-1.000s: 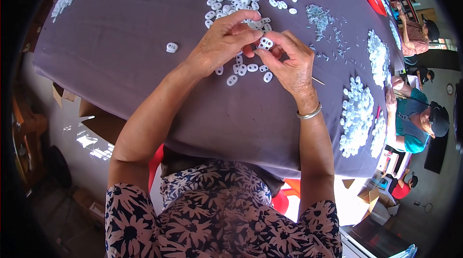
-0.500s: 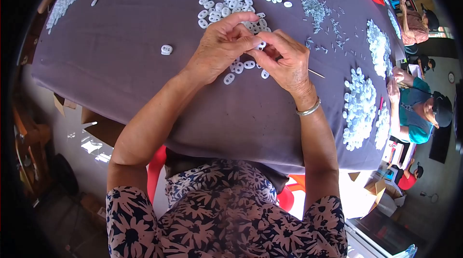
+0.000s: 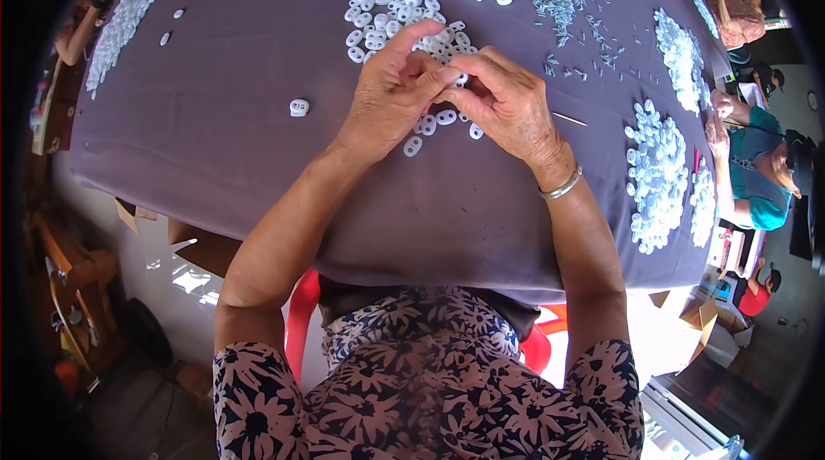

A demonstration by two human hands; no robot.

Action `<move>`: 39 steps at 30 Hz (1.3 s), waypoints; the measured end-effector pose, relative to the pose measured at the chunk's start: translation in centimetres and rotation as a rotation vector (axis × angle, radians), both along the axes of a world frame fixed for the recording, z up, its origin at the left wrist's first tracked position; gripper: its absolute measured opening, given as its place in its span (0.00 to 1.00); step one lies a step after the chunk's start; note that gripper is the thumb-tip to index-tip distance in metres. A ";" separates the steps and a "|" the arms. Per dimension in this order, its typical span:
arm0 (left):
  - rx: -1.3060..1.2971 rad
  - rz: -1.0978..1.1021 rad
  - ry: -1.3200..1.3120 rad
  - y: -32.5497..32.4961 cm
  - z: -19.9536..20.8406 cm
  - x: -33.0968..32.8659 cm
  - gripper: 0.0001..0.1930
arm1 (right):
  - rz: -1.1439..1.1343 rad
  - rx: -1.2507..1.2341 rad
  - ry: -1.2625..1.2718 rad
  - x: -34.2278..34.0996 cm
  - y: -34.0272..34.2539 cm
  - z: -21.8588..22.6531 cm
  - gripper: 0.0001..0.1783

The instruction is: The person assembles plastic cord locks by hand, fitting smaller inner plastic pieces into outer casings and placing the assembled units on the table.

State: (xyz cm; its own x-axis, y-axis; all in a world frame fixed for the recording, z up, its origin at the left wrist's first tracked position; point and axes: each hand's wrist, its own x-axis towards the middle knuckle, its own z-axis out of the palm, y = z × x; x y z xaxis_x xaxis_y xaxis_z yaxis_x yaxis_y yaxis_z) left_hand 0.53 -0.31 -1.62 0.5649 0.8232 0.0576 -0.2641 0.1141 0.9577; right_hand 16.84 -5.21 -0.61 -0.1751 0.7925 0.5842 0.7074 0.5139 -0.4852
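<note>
Above the middle of the table my hands meet at the fingertips over a small white two-hole cord lock point(image 3: 461, 79). My right hand point(image 3: 514, 112) pinches it between thumb and index finger. My left hand point(image 3: 387, 103) is closed, its thumb pressed against the piece and its index finger raised and curved. What lies under the left fingertips is hidden. Just beyond my hands spreads a pile of white two-hole cord lock pieces point(image 3: 387, 18). A few loose ones point(image 3: 413, 146) lie just below my hands, and a single cord lock point(image 3: 299, 108) sits apart to the left.
Small metal springs point(image 3: 554, 5) are scattered at the far right of the dark tablecloth point(image 3: 412, 219). A thin stick point(image 3: 570, 119) lies right of my hand. Heaps of whitish pieces point(image 3: 657, 176) line the right side, another point(image 3: 129, 22) the far left. Other people point(image 3: 756, 168) sit along the right.
The whole view has shifted slightly. My hands stay together at the same spot with the cord lock between the fingertips, and the fingers have moved only a little. An arm shows at the far left.
</note>
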 end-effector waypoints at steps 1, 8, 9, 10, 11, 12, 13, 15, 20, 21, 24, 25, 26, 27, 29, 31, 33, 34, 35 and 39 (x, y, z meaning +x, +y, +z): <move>0.001 -0.004 0.002 0.0 -0.1 0.0 0.24 | 0.004 -0.014 -0.014 0.0 0.0 0.2 0.16; 0.005 -0.032 -0.007 -0.2 -0.3 0.1 0.25 | 0.039 -0.044 -0.201 0.6 -0.4 1.5 0.17; 0.030 -0.032 0.007 -0.3 -0.4 0.1 0.25 | 0.033 -0.049 -0.229 0.4 -0.3 1.4 0.18; 0.026 -0.034 0.008 -0.3 -0.3 0.0 0.25 | 0.026 -0.056 -0.258 0.3 -0.3 1.3 0.18; 0.036 -0.069 0.036 -0.1 0.0 -0.2 0.25 | 0.025 -0.060 -0.256 0.3 -0.4 1.3 0.18; 0.046 -0.104 0.065 0.1 0.2 -0.4 0.25 | 0.026 -0.077 -0.284 0.3 -0.5 1.2 0.18; 0.044 -0.103 0.066 0.2 0.3 -0.5 0.25 | 0.030 -0.092 -0.311 0.2 -0.5 1.2 0.19; -0.050 -0.147 -0.004 0.5 0.4 -0.8 0.24 | 0.009 -0.103 -0.322 -0.1 -0.6 0.9 0.19; -0.194 -0.226 -0.033 0.5 1.1 -1.1 0.22 | 0.011 -0.122 -0.300 -0.2 -1.0 0.1 0.18; -0.213 -0.239 -0.043 0.5 1.2 -1.1 0.21 | 0.029 -0.113 -0.291 -0.2 -1.0 0.1 0.18; -0.232 -0.242 -0.028 0.5 1.4 -1.0 0.20 | 0.054 -0.089 -0.261 -0.4 -1.0 0.0 0.16; -0.237 -0.243 -0.025 0.4 1.3 -1.1 0.20 | 0.063 -0.071 -0.241 -0.5 -1.1 -0.1 0.16; -0.211 -0.257 -0.021 0.4 1.1 -1.2 0.22 | 0.063 -0.076 -0.238 -0.4 -1.1 -0.2 0.16; -0.185 -0.271 -0.017 0.4 1.0 -1.3 0.23 | 0.066 -0.092 -0.255 -0.3 -1.1 -0.3 0.16; -0.127 -0.255 0.011 0.3 1.2 -1.3 0.24 | 0.069 -0.110 -0.269 -0.3 -1.1 -0.2 0.15; -0.071 -0.241 0.038 0.3 1.5 -1.2 0.24 | 0.045 -0.094 -0.271 -0.5 -1.2 -0.2 0.15; -0.084 -0.278 0.074 0.5 1.7 -1.2 0.24 | 0.042 -0.103 -0.272 -0.4 -1.2 -0.1 0.15; -0.089 -0.281 0.076 0.6 1.7 -1.2 0.24 | 0.039 -0.110 -0.272 -0.5 -1.3 -0.1 0.15; -0.145 -0.307 0.036 0.6 1.7 -1.2 0.24 | 0.037 -0.115 -0.269 -0.6 -1.2 -0.2 0.15; -0.156 -0.291 0.041 0.9 1.4 -1.4 0.21 | 0.036 -0.107 -0.231 -0.7 -0.8 -0.1 0.14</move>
